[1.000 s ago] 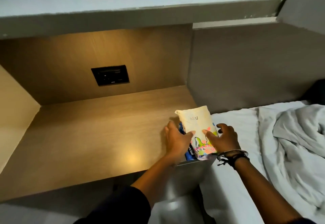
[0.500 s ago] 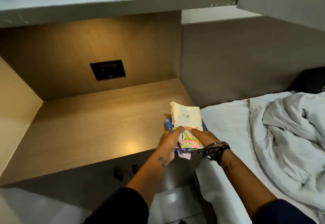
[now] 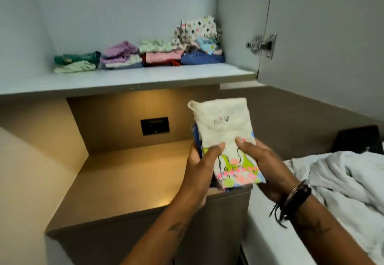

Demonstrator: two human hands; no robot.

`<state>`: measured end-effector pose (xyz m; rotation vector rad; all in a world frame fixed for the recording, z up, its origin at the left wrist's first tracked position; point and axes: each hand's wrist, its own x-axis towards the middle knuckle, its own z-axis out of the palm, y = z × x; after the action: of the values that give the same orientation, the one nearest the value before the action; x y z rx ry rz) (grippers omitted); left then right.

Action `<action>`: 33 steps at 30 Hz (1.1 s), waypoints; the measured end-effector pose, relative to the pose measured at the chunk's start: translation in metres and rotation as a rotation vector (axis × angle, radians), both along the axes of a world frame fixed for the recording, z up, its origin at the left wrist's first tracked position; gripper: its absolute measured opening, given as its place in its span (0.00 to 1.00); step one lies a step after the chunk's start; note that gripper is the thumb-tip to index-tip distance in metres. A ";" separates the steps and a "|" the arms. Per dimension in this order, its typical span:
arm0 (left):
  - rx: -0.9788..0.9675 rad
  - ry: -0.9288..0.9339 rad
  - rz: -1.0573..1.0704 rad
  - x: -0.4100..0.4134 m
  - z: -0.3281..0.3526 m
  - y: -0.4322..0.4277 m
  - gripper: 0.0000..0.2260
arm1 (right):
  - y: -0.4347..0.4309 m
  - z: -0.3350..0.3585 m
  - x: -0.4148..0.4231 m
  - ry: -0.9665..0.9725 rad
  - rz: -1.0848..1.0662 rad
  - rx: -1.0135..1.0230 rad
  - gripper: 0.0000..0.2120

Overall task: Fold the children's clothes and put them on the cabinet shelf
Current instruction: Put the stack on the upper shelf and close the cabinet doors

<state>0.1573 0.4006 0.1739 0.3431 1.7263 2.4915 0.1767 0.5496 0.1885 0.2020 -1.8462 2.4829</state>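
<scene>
A small stack of folded children's clothes (image 3: 225, 128), cream on top with a bright green and pink print and blue pieces beneath, is held up in the air in front of me. My left hand (image 3: 200, 168) grips its left edge and my right hand (image 3: 262, 162) grips its right edge, thumbs on top. The stack hangs above the right end of the wooden counter (image 3: 128, 179). Above it, the white cabinet shelf (image 3: 145, 78) carries several folded piles of clothes (image 3: 145, 56) along its back.
The open cabinet door (image 3: 324, 36) with a metal hinge (image 3: 262, 45) stands at the right of the shelf. A black wall socket (image 3: 154, 126) sits in the lit niche. A bed with a rumpled white sheet (image 3: 342, 183) lies to the right.
Both hands have lifted the folded stack off the counter's right end and raised it. My view has tilted up, so the shelf with the folded piles now shows.
</scene>
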 end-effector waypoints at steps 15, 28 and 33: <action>-0.076 -0.101 -0.014 -0.236 0.228 0.053 0.12 | 0.026 0.230 -0.256 -0.013 -0.435 0.407 0.18; -0.212 -0.183 0.107 -0.322 0.219 0.087 0.14 | 0.035 0.225 -0.334 0.189 -0.745 1.372 0.16; -0.264 -0.160 0.220 -0.271 0.227 0.046 0.09 | 0.004 0.245 -0.294 0.322 -0.770 1.384 0.12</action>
<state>-0.1140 0.4462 0.4006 -0.0688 2.0880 2.3052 -0.1171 0.5538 0.4338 -0.0837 -2.4164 0.4390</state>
